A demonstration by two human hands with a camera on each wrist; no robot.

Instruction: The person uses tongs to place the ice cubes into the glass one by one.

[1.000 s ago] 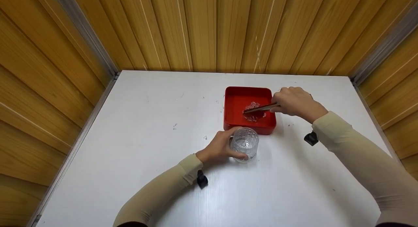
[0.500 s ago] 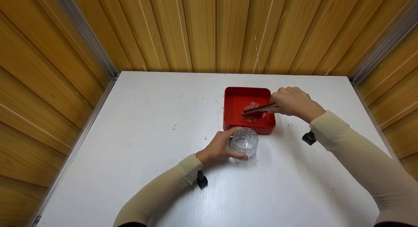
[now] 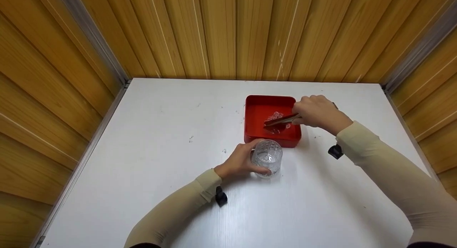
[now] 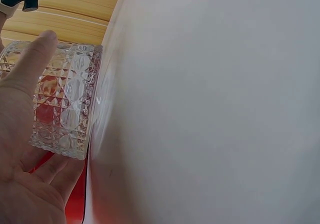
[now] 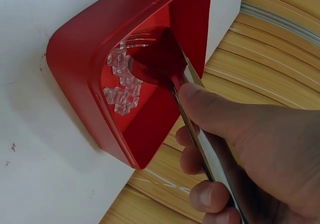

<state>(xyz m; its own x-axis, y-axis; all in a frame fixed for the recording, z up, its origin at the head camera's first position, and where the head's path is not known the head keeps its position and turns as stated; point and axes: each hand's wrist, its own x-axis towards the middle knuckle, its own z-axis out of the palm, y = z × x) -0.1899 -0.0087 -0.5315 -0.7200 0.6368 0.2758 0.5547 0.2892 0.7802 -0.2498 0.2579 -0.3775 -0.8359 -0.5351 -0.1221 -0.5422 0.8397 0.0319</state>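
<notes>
My left hand (image 3: 239,160) grips a clear cut-glass tumbler (image 3: 269,157), thumb on the near side and fingers on the far side. The tumbler stands upright on the table, in front of a square red box (image 3: 251,116). Metal tongs (image 5: 156,59) with a spoon-shaped end and a forked end are held in my right hand (image 3: 317,111). Their ends reach down into the box, right beside a cluster of clear, ice-like pieces (image 5: 122,79). Whether a piece lies between the ends is hidden by the spoon end.
Everything stands on a white table (image 3: 171,133) with small dark marks. Wood-patterned walls (image 3: 221,34) rise at the back and both sides. The box's raised walls surround the tongs' ends.
My right hand has shifted slightly left, and the tongs' ends have moved a little left and down inside the box, looking slightly more spread. The left hand and tumbler stay put.
</notes>
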